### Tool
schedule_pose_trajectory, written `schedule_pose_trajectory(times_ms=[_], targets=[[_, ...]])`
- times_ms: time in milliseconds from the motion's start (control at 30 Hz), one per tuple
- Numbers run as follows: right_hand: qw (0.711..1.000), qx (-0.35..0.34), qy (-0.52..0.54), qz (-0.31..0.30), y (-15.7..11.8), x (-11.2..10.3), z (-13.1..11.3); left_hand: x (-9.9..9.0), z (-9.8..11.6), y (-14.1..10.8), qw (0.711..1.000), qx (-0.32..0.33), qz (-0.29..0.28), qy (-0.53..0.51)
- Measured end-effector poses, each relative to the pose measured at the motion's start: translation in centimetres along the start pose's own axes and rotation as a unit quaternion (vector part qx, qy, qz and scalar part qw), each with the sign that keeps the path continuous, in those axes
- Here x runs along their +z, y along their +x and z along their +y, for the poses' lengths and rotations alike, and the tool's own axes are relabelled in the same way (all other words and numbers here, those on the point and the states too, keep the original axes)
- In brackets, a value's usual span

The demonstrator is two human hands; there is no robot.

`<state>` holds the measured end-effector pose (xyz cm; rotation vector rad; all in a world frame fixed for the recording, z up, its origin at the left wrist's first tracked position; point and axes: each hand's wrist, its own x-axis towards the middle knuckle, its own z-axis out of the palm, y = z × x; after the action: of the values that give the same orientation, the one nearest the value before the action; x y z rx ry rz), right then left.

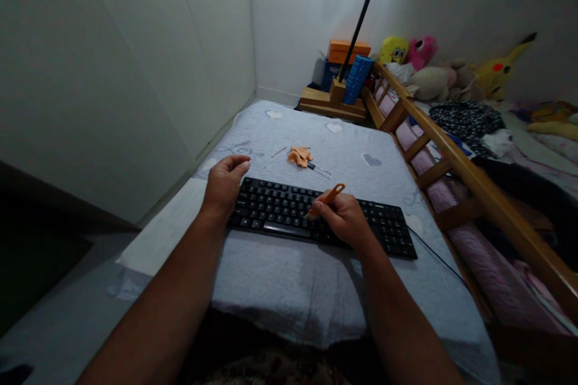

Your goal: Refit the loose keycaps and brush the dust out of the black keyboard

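Observation:
A black keyboard (280, 207) lies across the cloth-covered table in front of me. My right hand (345, 213) pinches a small brush with an orange handle (335, 192). Its pale bristles (310, 215) point down onto the keys right of the middle. At the keyboard's left end is my left hand (223, 186), its side against that edge, thumb and fingers slightly apart and holding nothing visible. Beyond the keyboard lie a crumpled orange cloth (298, 156), a wire tool with a dark handle (321, 170) and a thin stick (279, 151).
A cable (438, 255) runs from the keyboard's right end off the table. To the right stands a wooden bed rail (478, 186), with plush toys (422, 51) behind it. A lamp's wooden base (334, 99) is past the table's far end. A pale wall panel (135, 60) rises on the left.

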<state>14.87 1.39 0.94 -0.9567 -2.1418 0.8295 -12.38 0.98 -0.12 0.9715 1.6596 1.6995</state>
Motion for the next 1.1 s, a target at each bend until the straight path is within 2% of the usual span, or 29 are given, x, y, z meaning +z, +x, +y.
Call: schedule_pose_trajectory(times_ms=[100, 267, 333, 433, 567, 700, 767, 900, 1100], targets=[[0.999, 0.011, 0.035, 0.004, -0.2, -0.1, -0.2, 0.0, -0.2, 0.1, 1.0, -0.005, 0.007, -0.006], [0.996, -0.027, 0.012, 0.087, 0.2, 0.7, 0.2, 0.0, -0.3, 0.2, 1.0, 0.017, 0.013, 0.003], [0.995, -0.036, -0.023, 0.088, 0.3, 1.0, 0.3, 0.0, -0.2, 0.2, 1.0, 0.025, 0.014, 0.012], [0.997, -0.029, -0.042, 0.058, 0.2, 1.0, 0.2, 0.0, 0.1, 0.0, 0.999, 0.031, 0.013, 0.007], [1.0, 0.007, 0.013, 0.023, -0.2, 0.5, -0.3, 0.0, 0.3, -0.1, 0.999, 0.037, 0.014, -0.007], [0.994, 0.026, 0.086, 0.06, -0.3, 0.3, -0.6, 0.0, 0.5, -0.3, 0.999, 0.038, 0.01, -0.02], [0.988, 0.056, 0.131, 0.064, -0.3, 0.4, -0.5, 0.1, 0.6, -0.3, 0.999, 0.035, 0.004, -0.027], [0.969, 0.144, 0.198, 0.042, -0.4, 0.8, -0.3, 0.0, 0.8, -0.4, 0.998, 0.03, -0.029, -0.05], [0.967, 0.142, 0.209, 0.036, -0.3, 1.0, -0.6, -0.3, 1.1, -1.0, 0.985, 0.0, -0.137, -0.104]])
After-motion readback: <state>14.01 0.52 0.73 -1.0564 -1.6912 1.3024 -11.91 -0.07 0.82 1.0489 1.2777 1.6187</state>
